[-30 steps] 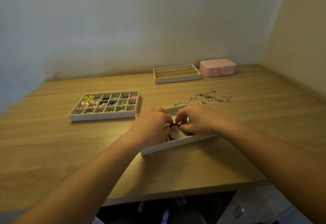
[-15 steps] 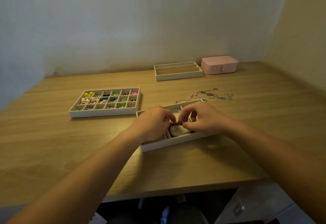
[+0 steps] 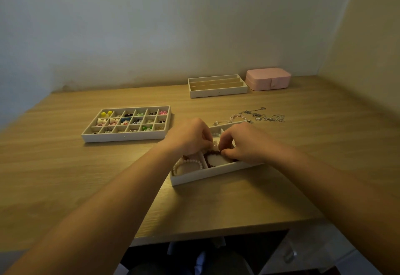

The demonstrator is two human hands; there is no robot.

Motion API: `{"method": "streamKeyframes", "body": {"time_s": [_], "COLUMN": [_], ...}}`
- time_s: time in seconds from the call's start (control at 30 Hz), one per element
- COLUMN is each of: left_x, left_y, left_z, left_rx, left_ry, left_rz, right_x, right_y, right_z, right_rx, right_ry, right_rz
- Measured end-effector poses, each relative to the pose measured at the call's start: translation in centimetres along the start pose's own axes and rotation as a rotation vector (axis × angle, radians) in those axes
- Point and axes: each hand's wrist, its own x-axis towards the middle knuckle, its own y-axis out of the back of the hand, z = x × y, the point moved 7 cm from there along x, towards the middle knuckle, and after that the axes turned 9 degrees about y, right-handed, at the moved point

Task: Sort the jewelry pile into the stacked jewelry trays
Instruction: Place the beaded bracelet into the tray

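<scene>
**Head view: sole view.**

Item 1. Desk [image 3: 65, 177], wood-grain, set in a corner against plain walls.

Item 2. Near tray [image 3: 216, 173], white, with large compartments, lying at an angle just in front of the person. The left near compartment holds a pearl bracelet [image 3: 188, 163], coiled flat.

Item 3. Dark bead bracelet [image 3: 208, 159], reddish-brown. It hangs into the compartment just right of the pearl one. Its lower loop lies on the tray floor and its upper part is held up between the hands.

Item 4. Left hand [image 3: 190, 138], fingers curled down over the tray and pinching the bracelet's left side. The exact contact is partly hidden under the knuckles.

Item 5. Right hand [image 3: 244, 145], thumb and forefinger pinching the beads at the top of the loop.

Item 6. Grid tray [image 3: 123, 137], to the left, with many small cells, most holding colourful small pieces.

Item 7. Slotted tray [image 3: 218, 93], at the back, with long channels that appear unfilled.

Item 8. Pink case [image 3: 268, 79], closed, just right of the slotted tray.

Item 9. Jewelry pile [image 3: 255, 116], thin silver chains and a pinkish strand, spread on the desk just beyond the near tray.

**Step in hand (judged):** seating the dark bead bracelet in its compartment. Sorting looks well advanced, with chains left to place.

**Next move calls for:** lowering the loop so it lies inside the dividers, letting go with both hands, then reaching past the tray to the pile. The thin chains are likely to tangle and need lifting one at a time, probably bound for the long channels.
</scene>
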Motion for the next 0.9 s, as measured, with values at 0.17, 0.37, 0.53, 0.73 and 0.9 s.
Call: {"method": "streamKeyframes", "body": {"time_s": [0.17, 0.37, 0.53, 0.73, 0.9], "left_x": [-0.4, -1.1, -1.2, -1.1, -0.9], "left_y": [-0.1, -0.3, -0.5, -0.7, -0.8], "left_z": [0.3, -0.1, -0.4, -0.2, 0.1], "left_rx": [-0.098, -0.219, -0.278, -0.23, -0.194], "left_ry": [-0.041, -0.065, -0.055, -0.031, -0.01], "left_rz": [-0.017, -0.016, -0.015, 0.005, 0.024], "right_x": [-0.1, 0.1, 0.0, 0.4, 0.4], "right_y": [0.1, -0.2, -0.5, -0.9, 0.8], "right_z": [0.6, 0.7, 0.0, -0.1, 1.0], "right_rx": [0.027, 0.108, 0.07, 0.115, 0.219], "right_ry": [-0.012, -0.03, -0.031, -0.078, -0.125], "right_rz": [0.075, 0.065, -0.011, -0.068, 0.115]}}
